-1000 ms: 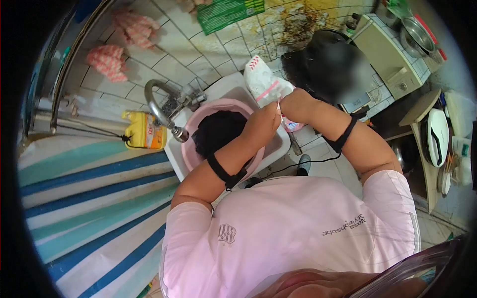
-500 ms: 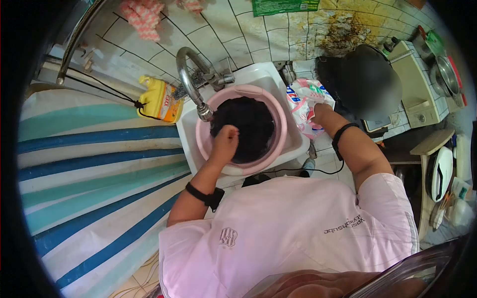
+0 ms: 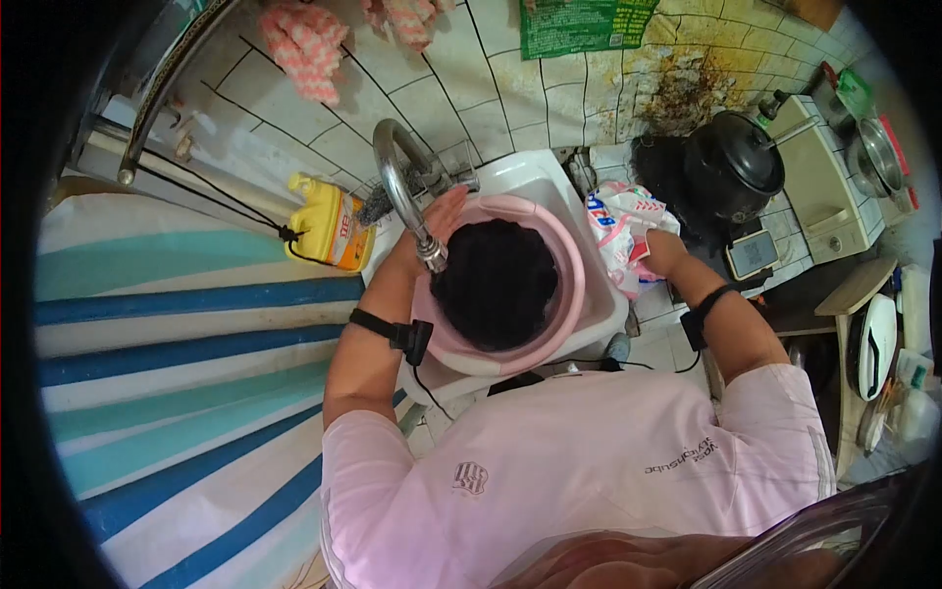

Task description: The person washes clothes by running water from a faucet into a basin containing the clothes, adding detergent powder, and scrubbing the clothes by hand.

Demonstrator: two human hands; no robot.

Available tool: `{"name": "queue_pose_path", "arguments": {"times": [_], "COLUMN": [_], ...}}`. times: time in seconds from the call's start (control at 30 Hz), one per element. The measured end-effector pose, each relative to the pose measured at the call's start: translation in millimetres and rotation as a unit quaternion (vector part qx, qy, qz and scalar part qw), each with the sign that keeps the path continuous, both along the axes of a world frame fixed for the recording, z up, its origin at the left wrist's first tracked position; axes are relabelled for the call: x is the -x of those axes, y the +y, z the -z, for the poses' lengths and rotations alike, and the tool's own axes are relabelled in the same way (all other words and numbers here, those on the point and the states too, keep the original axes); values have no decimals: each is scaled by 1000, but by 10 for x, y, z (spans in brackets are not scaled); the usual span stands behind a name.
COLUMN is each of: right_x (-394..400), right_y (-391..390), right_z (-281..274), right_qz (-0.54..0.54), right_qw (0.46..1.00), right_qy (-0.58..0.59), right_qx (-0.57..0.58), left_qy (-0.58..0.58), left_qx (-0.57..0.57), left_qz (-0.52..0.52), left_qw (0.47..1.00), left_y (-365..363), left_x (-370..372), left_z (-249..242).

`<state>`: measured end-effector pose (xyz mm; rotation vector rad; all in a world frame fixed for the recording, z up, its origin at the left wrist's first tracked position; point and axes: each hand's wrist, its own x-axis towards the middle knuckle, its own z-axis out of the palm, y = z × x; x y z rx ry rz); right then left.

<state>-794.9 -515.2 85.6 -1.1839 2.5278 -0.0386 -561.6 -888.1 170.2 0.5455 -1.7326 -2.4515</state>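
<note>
While the head view looks straight down on the white sink [image 3: 549,177], I see the left hand [image 3: 432,221] up at the sink's back-left corner, fingers spread flat, palm against the curved metal faucet [image 3: 397,187] just above its nozzle. Whether it grips the pipe or only rests on it, I can't tell. Pink basin [image 3: 574,285] sits inside the sink and fills most of it; dark cloth [image 3: 496,285] lies bunched in the basin, directly under the nozzle, just right of the left hand and not touching it. Right hand [image 3: 662,250] is at the sink's right edge, fingers curled onto a white printed bag [image 3: 618,221] that rests on the ledge there; it's clear of the basin. Black straps on both forearms. Yellow bottle [image 3: 334,226] stands off the sink's left edge, near the left wrist. Black pot [image 3: 736,162] sits on the counter beyond the bag.
</note>
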Motion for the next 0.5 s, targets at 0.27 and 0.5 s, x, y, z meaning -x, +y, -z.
{"name": "queue_pose_path", "arguments": {"times": [0.27, 0.5], "right_x": [-159, -200], "right_y": [198, 321], "right_z": [-296, -435], "right_qz": [21, 38], "right_qw": [999, 984], "right_qy": [25, -41], "right_qx": [39, 171], "left_qy": [-59, -90], "left_qx": [60, 86], "left_qz": [-19, -6], "left_qw": [996, 992], "left_y": [-11, -8], "left_x": [788, 841], "left_z": [157, 110]}}
